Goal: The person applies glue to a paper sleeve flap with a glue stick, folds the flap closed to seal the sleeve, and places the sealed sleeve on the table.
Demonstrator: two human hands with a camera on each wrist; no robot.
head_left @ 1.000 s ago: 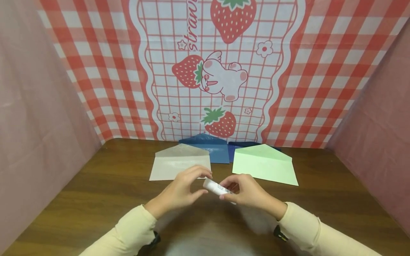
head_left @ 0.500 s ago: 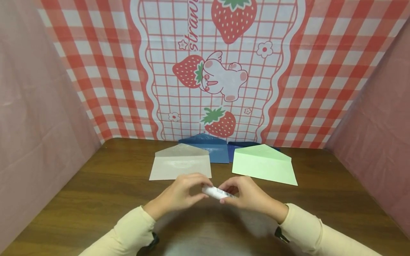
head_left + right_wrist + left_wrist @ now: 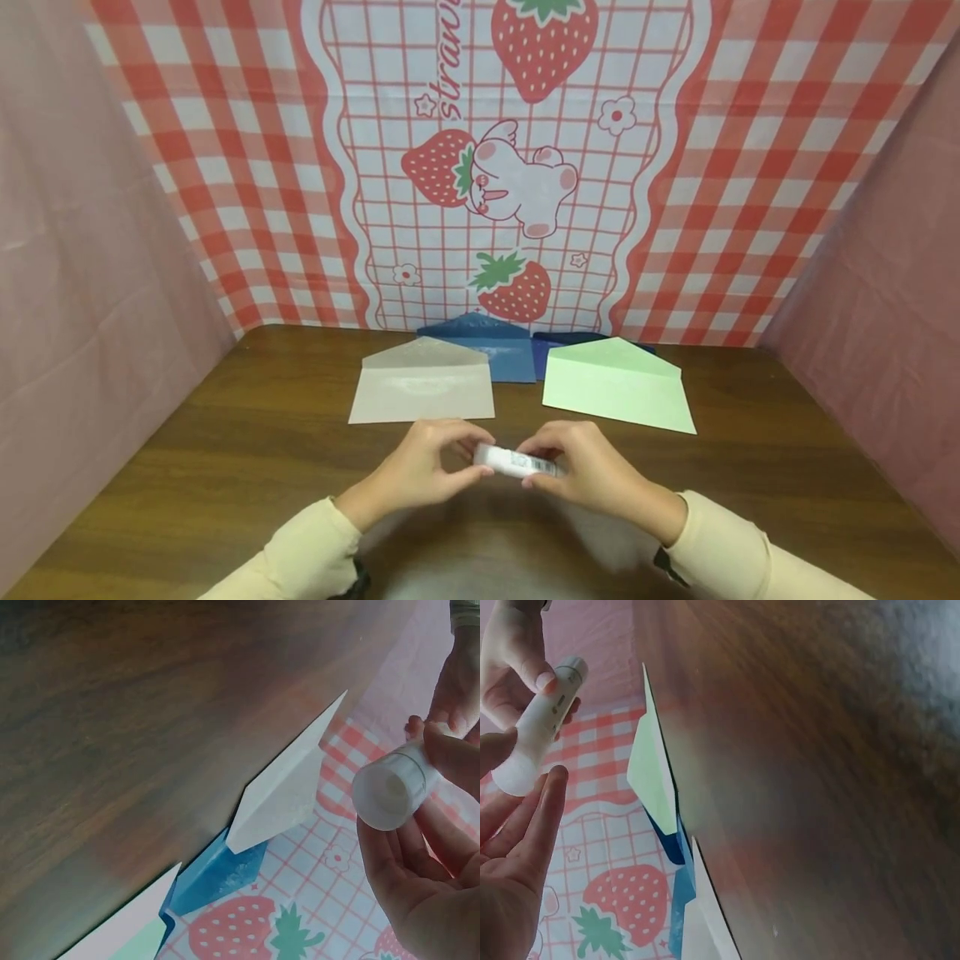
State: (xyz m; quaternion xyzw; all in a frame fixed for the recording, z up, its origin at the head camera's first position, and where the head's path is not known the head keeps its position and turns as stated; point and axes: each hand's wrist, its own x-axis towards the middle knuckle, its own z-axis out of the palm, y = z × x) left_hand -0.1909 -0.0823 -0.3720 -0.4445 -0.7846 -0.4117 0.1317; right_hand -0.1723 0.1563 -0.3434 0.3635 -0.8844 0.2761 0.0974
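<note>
A white glue stick (image 3: 516,462) with a barcode label lies nearly level between both hands, above the wooden table. My left hand (image 3: 423,463) pinches its translucent end between thumb and fingers. At the labelled end, my right hand (image 3: 592,471) grips the tube. Seen from the left wrist, the glue stick (image 3: 546,716) slants, the left thumb on its near end and the right hand (image 3: 514,667) round the far part. From the right wrist, its round end (image 3: 382,795) faces the camera, with the right thumb and fingers on either side.
Beyond the hands lie a pale grey envelope (image 3: 422,392) and a light green envelope (image 3: 615,393), flaps unfolded. Behind them are a blue envelope (image 3: 510,357) and a mostly covered dark blue one (image 3: 542,358). A strawberry-print cloth (image 3: 517,167) hangs at the table's back edge.
The left fingers have come from beside the glue stick onto its end. Both hands have come slightly nearer the body, and the glue stick has turned closer to level. The envelopes stay put.
</note>
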